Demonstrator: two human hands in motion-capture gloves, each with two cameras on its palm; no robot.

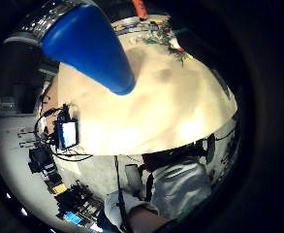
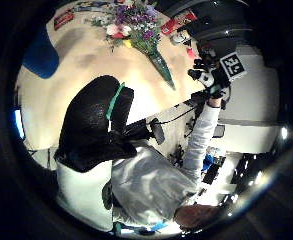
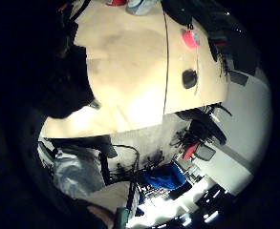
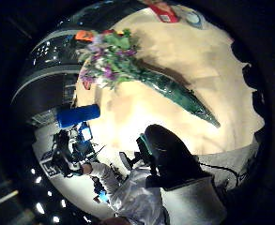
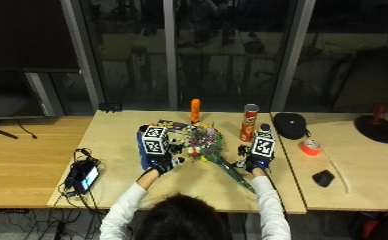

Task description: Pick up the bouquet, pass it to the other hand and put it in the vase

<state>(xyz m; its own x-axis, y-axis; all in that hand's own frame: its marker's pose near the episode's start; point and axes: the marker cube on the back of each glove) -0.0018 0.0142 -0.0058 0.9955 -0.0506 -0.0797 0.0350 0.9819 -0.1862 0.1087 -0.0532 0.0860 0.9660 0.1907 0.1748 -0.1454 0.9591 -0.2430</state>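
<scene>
The bouquet [image 5: 204,141] lies on the wooden table [image 5: 114,135], its flowers toward the far side and its green wrapped stem [image 5: 237,176] pointing at the near edge. It also shows in both thumb side views [image 2: 138,25] [image 4: 110,61]. A blue vase [image 5: 143,150] stands left of it, close to the left palm [image 1: 90,43]. My left hand [image 5: 162,161] hovers by the vase, holding nothing. On the other side of the stem my right hand [image 5: 254,161] is raised, fingers relaxed [image 2: 206,75], also without a hold.
Behind the bouquet stand an orange bottle [image 5: 195,110] and a red chip can [image 5: 249,122]. On the adjoining table at the right lie a black pouch [image 5: 289,125], a red tape roll [image 5: 310,146] and a black mouse [image 5: 323,177]. A small screen device [image 5: 84,175] sits at the left edge.
</scene>
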